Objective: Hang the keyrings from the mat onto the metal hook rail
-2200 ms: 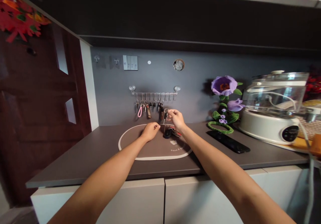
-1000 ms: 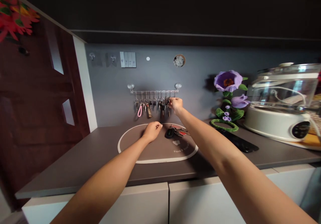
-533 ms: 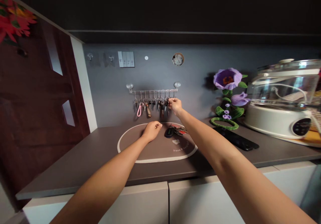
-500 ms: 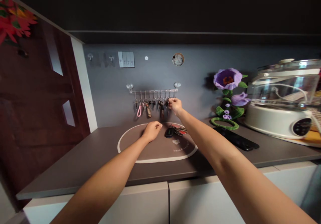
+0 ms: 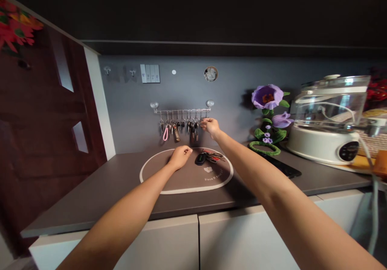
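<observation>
My right hand (image 5: 211,128) is raised at the right end of a clear hook rail (image 5: 183,111) on the wall. Its fingertips are pinched together beside the last hooks; what they hold, if anything, is too small to make out. Several key bunches (image 5: 192,127) hang from the rail, among them a pink strap loop (image 5: 165,133) and a brown tag (image 5: 176,133). Curled closed, my left hand (image 5: 180,158) rests over the brown oval mat (image 5: 169,186), its grip hidden. Right of it on the mat lie a black key fob (image 5: 200,159) and a bunch of keys (image 5: 215,156).
A purple flower decoration (image 5: 267,96) stands at the right, with a black phone (image 5: 284,167) before it. Further right sits a white appliance with a clear top (image 5: 320,143). A dark cabinet (image 5: 193,15) overhangs the counter (image 5: 99,189); a dark red door (image 5: 45,141) is at left.
The view has shifted slightly, so the scene sits further left. My right hand has moved a little to the right relative to the hanging keys. My left hand stays over the mat.
</observation>
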`<state>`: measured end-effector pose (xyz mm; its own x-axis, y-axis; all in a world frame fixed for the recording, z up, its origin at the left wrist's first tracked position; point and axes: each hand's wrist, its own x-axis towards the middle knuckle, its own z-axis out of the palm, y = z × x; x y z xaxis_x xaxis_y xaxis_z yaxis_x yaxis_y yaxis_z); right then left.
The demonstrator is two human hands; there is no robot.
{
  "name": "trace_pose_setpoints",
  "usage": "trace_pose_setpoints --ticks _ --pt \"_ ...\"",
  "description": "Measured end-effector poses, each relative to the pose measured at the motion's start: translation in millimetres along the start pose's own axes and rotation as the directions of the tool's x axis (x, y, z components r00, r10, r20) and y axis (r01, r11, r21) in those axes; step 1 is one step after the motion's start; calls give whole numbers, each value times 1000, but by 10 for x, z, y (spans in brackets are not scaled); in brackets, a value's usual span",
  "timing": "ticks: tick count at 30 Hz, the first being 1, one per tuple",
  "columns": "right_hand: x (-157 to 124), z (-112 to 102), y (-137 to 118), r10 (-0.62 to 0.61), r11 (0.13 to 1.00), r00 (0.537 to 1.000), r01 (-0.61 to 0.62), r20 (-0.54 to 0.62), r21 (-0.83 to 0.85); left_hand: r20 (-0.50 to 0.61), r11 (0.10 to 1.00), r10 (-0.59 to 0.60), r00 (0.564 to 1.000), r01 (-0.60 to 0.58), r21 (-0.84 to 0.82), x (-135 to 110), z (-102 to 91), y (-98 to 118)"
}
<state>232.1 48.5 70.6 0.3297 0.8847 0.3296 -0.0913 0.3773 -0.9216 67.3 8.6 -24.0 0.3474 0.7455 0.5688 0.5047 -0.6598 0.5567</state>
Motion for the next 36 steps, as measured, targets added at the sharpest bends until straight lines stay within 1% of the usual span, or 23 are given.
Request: trace_pose_setpoints --ticks 5,10,13,16,19,21,23,25,27,29,31,34,36 --pt "-137 -52 -78 -12 1000 1000 12 18 -11 5 1000 15 1000 -15 3 -2 -4 24" --pt "-380 -152 -46 16 1000 995 -15 103 -9 40 998 57 998 -58 12 -33 -2 85" --pt "-549 -255 70 55 998 985 -50 163 -38 94 998 62 994 -64 15 -52 16 122" --pt "-683 -370 234 83 993 978 -67 189 -92 124 998 49 991 -53 35 -62 52 134" --pt "-745 -470 386 68 990 981 -44 182 -136 147 994 66 987 -79 81 -71 84 139" --pt "-748 -523 456 36 979 981 3 190 -204 161 987 90 983 -110 118 -79 97 149" --pt "-733 -567 497 -13 940 977 84 211 -332 167 977 114 979 -141 160 -87 104 165" --pt "-712 -598 517 -69 863 969 177 238 -473 171 967 130 977 -163 198 -92 109 185" --pt "-697 -610 524 -113 780 957 253 268 -573 188 959 137 973 -178 219 -94 112 206" --pt "-692 -604 524 -142 723 945 303 296 -621 212 954 140 967 -189 232 -94 112 224" --pt "-695 -589 520 -161 689 935 335 315 -643 230 950 143 963 -199 242 -94 109 237" --pt "-702 -567 513 -172 672 929 353 327 -651 247 946 157 956 -218 239 -95 95 243" --pt "-703 -561 514 -169 668 930 351 326 -656 266 956 155 951 -212 203 -97 81 237"
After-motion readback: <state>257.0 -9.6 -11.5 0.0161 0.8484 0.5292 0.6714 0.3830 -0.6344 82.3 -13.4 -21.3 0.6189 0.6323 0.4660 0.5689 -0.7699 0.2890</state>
